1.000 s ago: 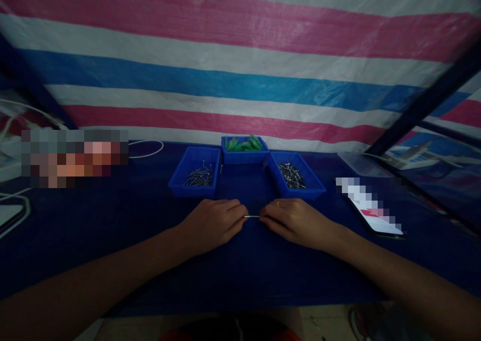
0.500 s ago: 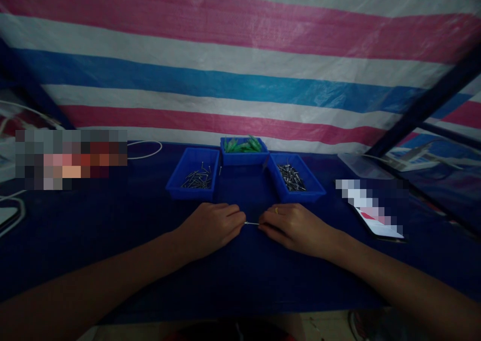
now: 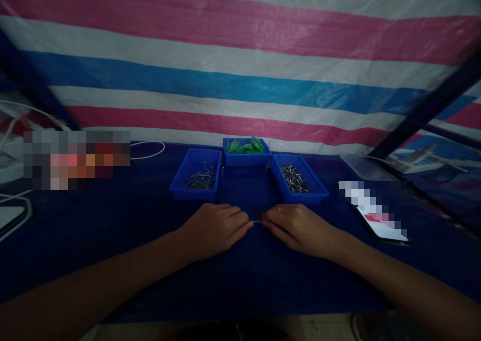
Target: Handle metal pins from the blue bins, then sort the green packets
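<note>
A thin silvery metal pin [image 3: 256, 221] spans the small gap between my two hands, low over the blue table; its ends are hidden in the fingers. My left hand [image 3: 218, 229] pinches its left end, palm down, with the fingertips closed. From the other side my right hand [image 3: 296, 225], with a ring on one finger, pinches the right end. Beyond my left hand is a blue bin [image 3: 173, 189] of loose long screws or nails [image 3: 201, 179]. A second blue bin [image 3: 319, 190], past my right hand, contains many short metal pieces [image 3: 295, 179].
At the back, a smaller blue bin [image 3: 246, 159] holds green plastic pieces [image 3: 246, 145]. A phone [image 3: 383, 226] lies on the table [image 3: 240, 286] at right. A white cable [image 3: 150, 155] loops at left. Striped plastic sheeting [image 3: 240, 85] hangs behind, between dark frame posts.
The gap between my hands has narrowed, and less of the pin shows. My left fingertips have come closer to the right ones. The whole view has shifted slightly.
</note>
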Tool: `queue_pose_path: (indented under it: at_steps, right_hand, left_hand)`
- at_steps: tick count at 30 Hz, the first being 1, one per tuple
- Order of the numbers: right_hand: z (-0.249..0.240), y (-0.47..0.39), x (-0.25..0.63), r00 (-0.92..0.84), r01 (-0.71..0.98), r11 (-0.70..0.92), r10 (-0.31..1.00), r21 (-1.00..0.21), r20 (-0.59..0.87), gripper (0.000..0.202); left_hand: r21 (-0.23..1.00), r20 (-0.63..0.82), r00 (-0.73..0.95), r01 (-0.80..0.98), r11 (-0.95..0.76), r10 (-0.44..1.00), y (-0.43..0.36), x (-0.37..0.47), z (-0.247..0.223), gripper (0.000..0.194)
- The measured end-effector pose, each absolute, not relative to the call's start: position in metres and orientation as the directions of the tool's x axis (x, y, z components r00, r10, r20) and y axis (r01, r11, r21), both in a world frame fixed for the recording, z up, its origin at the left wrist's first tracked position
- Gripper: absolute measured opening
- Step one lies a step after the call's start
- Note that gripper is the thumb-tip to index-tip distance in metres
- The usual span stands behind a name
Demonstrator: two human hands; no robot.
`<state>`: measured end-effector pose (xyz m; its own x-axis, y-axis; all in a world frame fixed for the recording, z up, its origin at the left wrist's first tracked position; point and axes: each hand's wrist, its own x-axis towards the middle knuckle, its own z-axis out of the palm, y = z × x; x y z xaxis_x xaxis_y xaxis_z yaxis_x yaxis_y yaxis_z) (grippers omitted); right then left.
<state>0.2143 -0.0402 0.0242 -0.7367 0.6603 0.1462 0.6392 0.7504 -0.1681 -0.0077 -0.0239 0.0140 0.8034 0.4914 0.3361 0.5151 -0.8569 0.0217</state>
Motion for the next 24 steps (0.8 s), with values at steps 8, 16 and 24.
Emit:
queue_pose_path:
  at_steps: [8,16,24]
  right_hand:
    - [0.0254,-0.0400,0.2132,-0.748,0.628,0.764,0.646,-0.151,0.156,0.027]
    - [0.0270,-0.0418,0.2117,-0.739,0.647,0.752,0.659,-0.126,0.143,0.029]
    - [0.0285,-0.0416,0.2125,-0.742,0.624,0.767,0.642,-0.152,0.195,0.026]
  left_hand:
    - [0.046,0.320,0.801,0.521,-0.853,0.506,-0.0247,-0.0080,0.0139,0.034]
    - [0.067,0.323,0.796,0.520,-0.852,0.511,-0.0230,-0.0091,0.0133,0.024]
    - [0.042,0.309,0.808,0.516,-0.856,0.502,-0.0222,-0.0081,0.0152,0.030]
